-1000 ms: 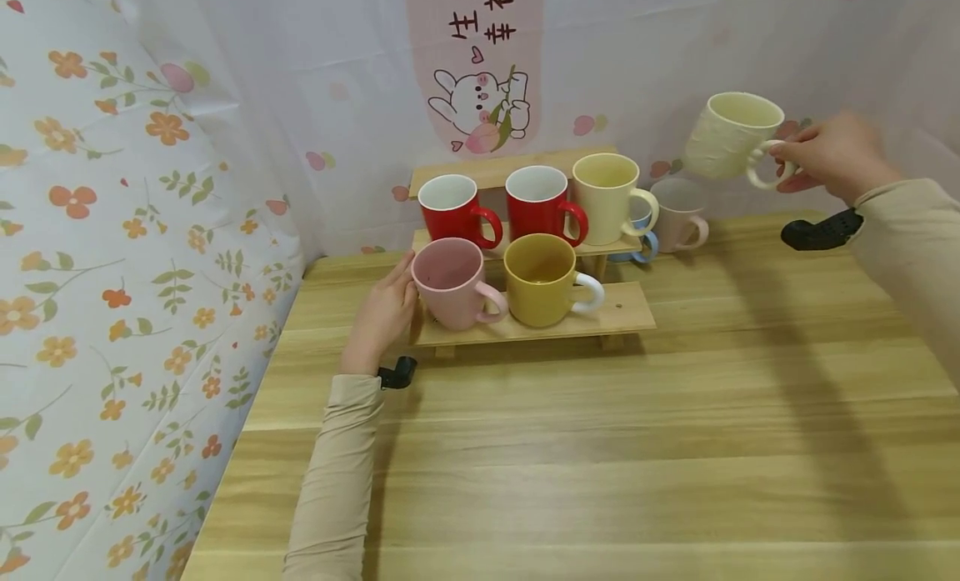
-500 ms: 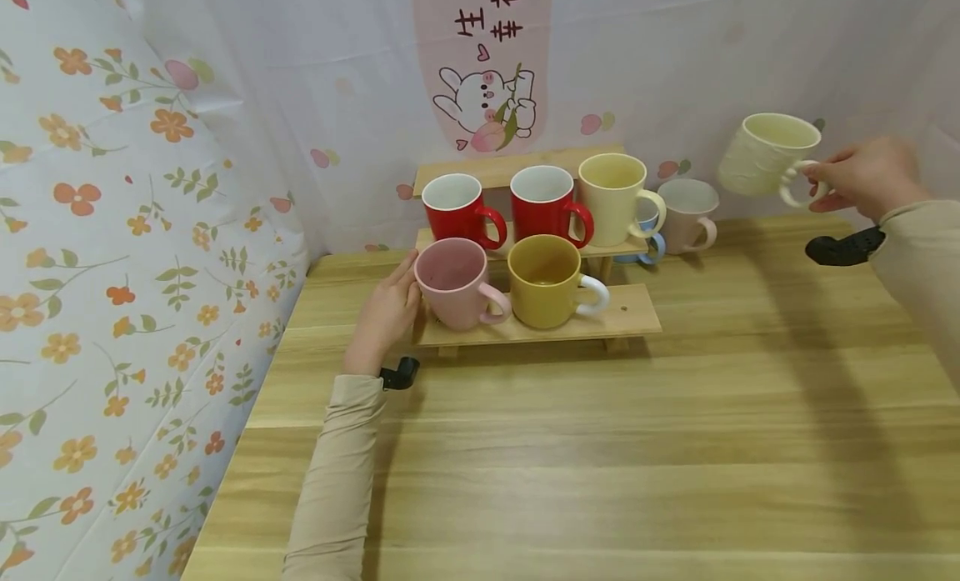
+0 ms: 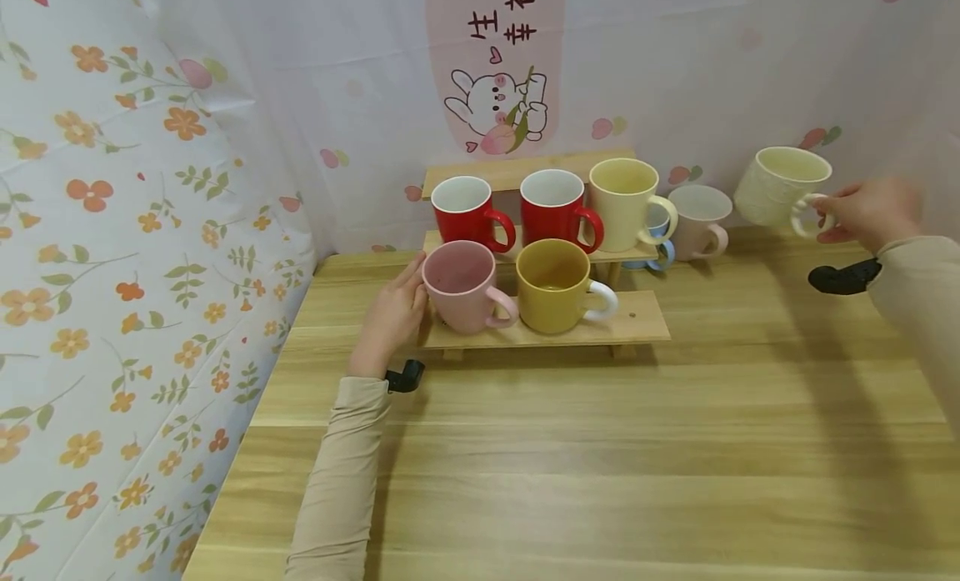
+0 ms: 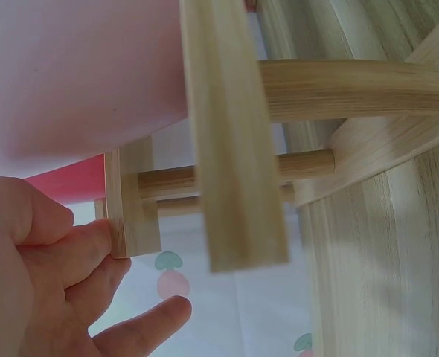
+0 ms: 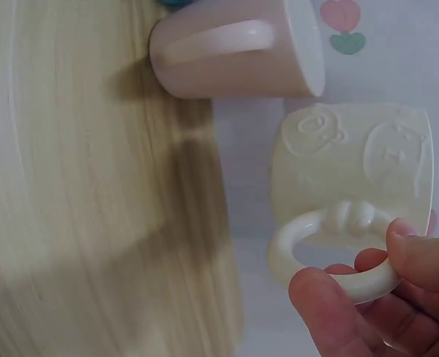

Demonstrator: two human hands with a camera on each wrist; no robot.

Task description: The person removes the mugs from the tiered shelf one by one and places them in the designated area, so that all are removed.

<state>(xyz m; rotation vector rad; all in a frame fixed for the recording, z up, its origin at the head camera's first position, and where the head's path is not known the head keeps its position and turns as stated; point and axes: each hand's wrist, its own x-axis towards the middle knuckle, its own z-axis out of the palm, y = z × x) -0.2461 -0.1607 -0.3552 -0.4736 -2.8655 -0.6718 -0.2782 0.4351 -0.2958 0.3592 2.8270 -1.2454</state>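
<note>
My right hand (image 3: 873, 212) pinches the ring-shaped handle of a cream embossed mug (image 3: 780, 187), raised near the back wall and slightly tilted. In the right wrist view, the thumb and fingers close round that handle (image 5: 283, 256). My left hand (image 3: 390, 318) is at the left end of a tiered wooden rack (image 3: 645, 314), next to a pink mug (image 3: 465, 302). Bent fingers (image 4: 82, 256) meet a shelf's end in the left wrist view. Right of the pink mug stands a mustard mug (image 3: 553, 293) with a white handle.
Two red mugs, one left (image 3: 461, 214) and one right (image 3: 551, 206), and a pale yellow mug (image 3: 622, 210) stand on the rack's middle shelf. Behind its right end are a blue mug (image 3: 660, 252) and a pale pink mug (image 3: 697, 222) on the wooden table (image 3: 562, 464).
My right hand has carried the cream mug rightward and lower, closer to the table. The left hand stays at the rack's end. The head view has shifted slightly.
</note>
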